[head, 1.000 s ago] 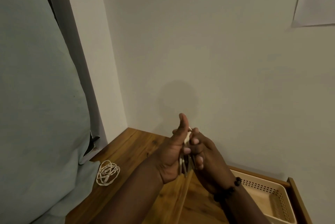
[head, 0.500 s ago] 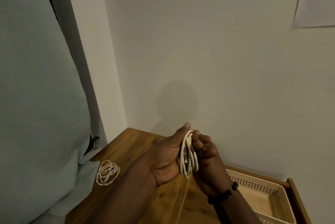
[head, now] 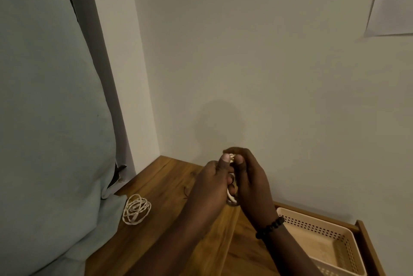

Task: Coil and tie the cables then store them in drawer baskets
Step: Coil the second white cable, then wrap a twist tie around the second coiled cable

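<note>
While both hands' grips close on it, left hand (head: 212, 183), right hand (head: 250, 184), coiled cable (head: 231, 197) upright, long axis vertical

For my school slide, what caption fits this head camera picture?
Both hands, left and right, grip a white cable coil above a wooden table.

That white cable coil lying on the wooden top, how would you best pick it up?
Pinch the bundled strands at the rim of the coiled cable, coming straight down from above. It lies flat and loose on the wooden top; its left edge nearly meets the pale cloth.
</note>
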